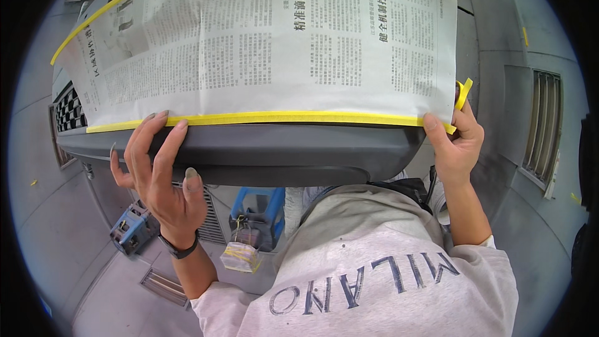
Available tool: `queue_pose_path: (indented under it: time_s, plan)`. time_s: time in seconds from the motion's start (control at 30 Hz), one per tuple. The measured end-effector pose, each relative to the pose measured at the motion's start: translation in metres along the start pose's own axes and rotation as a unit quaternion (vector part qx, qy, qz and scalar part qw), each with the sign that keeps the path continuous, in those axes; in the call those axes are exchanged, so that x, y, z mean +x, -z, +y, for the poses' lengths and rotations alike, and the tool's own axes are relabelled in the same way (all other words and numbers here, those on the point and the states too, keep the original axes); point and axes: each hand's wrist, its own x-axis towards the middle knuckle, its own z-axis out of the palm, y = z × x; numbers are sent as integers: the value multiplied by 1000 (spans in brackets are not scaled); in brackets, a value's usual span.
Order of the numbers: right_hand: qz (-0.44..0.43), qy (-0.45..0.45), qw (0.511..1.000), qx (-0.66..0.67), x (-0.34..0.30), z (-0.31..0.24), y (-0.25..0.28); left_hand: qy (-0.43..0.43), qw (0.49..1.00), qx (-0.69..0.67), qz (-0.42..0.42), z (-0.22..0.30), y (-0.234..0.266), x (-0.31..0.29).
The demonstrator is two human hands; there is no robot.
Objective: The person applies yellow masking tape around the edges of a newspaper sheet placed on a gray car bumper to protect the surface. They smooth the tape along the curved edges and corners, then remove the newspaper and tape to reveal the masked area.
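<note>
One newspaper sheet (249, 56) spans left to right; headlines (299, 6) run crosswise.

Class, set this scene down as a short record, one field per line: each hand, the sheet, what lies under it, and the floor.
Left hand: fingers spread, fingertips at the lower tape strip
Right hand: thumb on the sheet's lower right corner, fingers curled behind
Sheet: newspaper, yellow tape along upper and lower edges
Under it: dark grey curved panel
Left wrist: dark band
Floor: blue-and-dark crate
</note>
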Motion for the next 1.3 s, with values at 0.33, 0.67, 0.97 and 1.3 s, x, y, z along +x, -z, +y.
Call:
queue_pose_path:
  time_s: [0.33,0.67,0.97,1.3]
  plan:
    - [0,59,997,-45,-6,8,-1,-23,1000,-10,-19,16,-3,2]
    - [23,73,994,-80,-6,10,-7,-63,997,-13,-48,43,-7,11]
    - [16,109,991,-71,-2,12,-6,-98,992,-1,-83,67,-11,20]
    - [25,130,986,-97,1,10,-8,-129,982,-14,-136,108,-19,29]
